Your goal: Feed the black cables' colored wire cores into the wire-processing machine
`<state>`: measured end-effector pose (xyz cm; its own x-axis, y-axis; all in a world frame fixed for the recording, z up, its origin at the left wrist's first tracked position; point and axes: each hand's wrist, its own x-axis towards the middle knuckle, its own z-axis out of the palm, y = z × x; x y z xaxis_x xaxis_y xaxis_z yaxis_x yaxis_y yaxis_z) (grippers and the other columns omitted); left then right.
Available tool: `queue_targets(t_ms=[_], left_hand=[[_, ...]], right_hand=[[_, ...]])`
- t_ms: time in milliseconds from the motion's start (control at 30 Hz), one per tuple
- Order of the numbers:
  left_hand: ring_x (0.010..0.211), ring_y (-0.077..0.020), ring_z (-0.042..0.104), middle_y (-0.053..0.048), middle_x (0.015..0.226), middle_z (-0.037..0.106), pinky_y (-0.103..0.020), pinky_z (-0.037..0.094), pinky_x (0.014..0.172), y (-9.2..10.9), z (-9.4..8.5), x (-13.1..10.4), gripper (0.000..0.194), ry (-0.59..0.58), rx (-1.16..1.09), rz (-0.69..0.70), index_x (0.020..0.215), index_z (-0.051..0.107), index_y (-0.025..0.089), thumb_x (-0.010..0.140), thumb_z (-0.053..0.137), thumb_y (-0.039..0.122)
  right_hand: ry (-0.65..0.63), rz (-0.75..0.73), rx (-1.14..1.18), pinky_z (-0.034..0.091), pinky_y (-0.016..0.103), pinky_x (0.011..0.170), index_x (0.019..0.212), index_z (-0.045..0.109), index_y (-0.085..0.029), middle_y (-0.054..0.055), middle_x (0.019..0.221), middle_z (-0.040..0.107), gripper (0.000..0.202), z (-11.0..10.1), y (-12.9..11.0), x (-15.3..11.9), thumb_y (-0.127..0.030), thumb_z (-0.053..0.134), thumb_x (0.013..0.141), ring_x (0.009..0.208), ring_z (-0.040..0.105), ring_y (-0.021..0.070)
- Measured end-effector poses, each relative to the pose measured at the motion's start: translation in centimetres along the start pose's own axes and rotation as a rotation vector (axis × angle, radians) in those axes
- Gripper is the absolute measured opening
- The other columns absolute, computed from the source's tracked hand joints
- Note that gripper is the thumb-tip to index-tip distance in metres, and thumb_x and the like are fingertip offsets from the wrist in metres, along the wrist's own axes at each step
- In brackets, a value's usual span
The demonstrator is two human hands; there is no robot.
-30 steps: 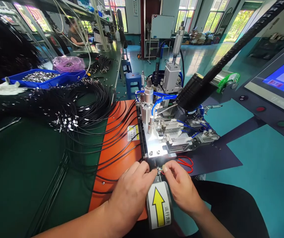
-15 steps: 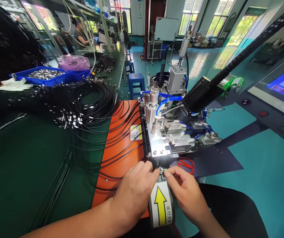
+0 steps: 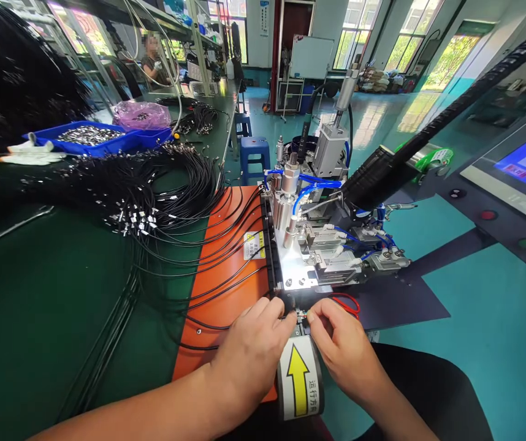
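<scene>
My left hand [image 3: 258,343] is closed at the front of the metal machine [image 3: 290,263], its fingers pinching the end of a black cable that is mostly hidden under them. Thin coloured wires [image 3: 303,315] show in the small gap between my two hands. At their other side my right hand [image 3: 341,343] is closed, thumb and forefinger pinched on the wire ends. Both hands rest just above a small metal track [image 3: 298,331], behind the curved cover with a yellow arrow [image 3: 297,380]. Other black cables [image 3: 226,285] run across the orange plate [image 3: 219,257] into the machine's left side.
Red-handled scissors [image 3: 348,303] lie right of my hands. Bundled cables [image 3: 184,190], a blue tray of metal parts [image 3: 92,136] and a white glove [image 3: 33,152] are on the green table. A control panel [image 3: 506,208] stands at right. Another person [image 3: 152,64] sits far back.
My right hand has shifted slightly, its fingertips still pinched at the wires. The left hand stays nearly in place. The view has moved a little, and the far person's posture has changed.
</scene>
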<state>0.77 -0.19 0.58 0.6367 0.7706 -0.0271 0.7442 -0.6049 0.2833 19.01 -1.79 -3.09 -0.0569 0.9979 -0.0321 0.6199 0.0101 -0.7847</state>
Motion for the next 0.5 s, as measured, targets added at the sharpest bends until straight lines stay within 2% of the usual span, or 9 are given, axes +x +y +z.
queue_targets(t_ms=[100,267,367,500], left_hand=[[0.082,-0.0227,0.053,-0.007,0.093,0.057,-0.036,0.05,0.069,-0.1,0.5,-0.2,0.028,0.039,-0.039,0.01,0.107,0.065,0.016,0.09,0.045,0.005],[0.083,-0.021,0.053,-0.005,0.093,0.057,-0.034,0.051,0.072,-0.3,1.2,-0.2,0.022,0.085,-0.077,0.002,0.103,0.065,0.018,0.095,0.046,0.008],[0.084,-0.0206,0.053,-0.005,0.093,0.058,-0.034,0.051,0.073,-0.3,1.1,-0.1,0.018,0.095,-0.098,0.005,0.102,0.064,0.018,0.096,0.049,0.01],[0.083,-0.0205,0.052,-0.005,0.093,0.058,-0.034,0.051,0.073,-0.4,0.9,-0.1,0.019,0.08,-0.095,0.023,0.102,0.064,0.018,0.097,0.048,0.01]], right_hand=[[-0.006,-0.004,-0.007,0.042,0.03,0.065,0.076,0.054,-0.023,0.0,0.073,0.058,0.027,-0.4,0.3,0.0,-0.031,0.044,0.1,0.07,0.056,0.0188],[-0.001,-0.109,-0.024,0.046,0.033,0.079,0.096,0.064,-0.023,0.005,0.09,0.063,0.022,-1.2,-0.2,0.6,-0.029,0.043,0.1,0.088,0.061,0.0217],[-0.064,-0.164,-0.029,0.047,0.033,0.077,0.094,0.064,-0.022,0.005,0.089,0.062,0.023,-1.3,-0.7,0.9,-0.026,0.043,0.1,0.086,0.061,0.0213],[-0.031,-0.196,-0.047,0.047,0.032,0.072,0.091,0.065,-0.023,0.004,0.087,0.061,0.02,-1.2,-0.7,1.0,-0.025,0.047,0.098,0.081,0.059,0.0205]])
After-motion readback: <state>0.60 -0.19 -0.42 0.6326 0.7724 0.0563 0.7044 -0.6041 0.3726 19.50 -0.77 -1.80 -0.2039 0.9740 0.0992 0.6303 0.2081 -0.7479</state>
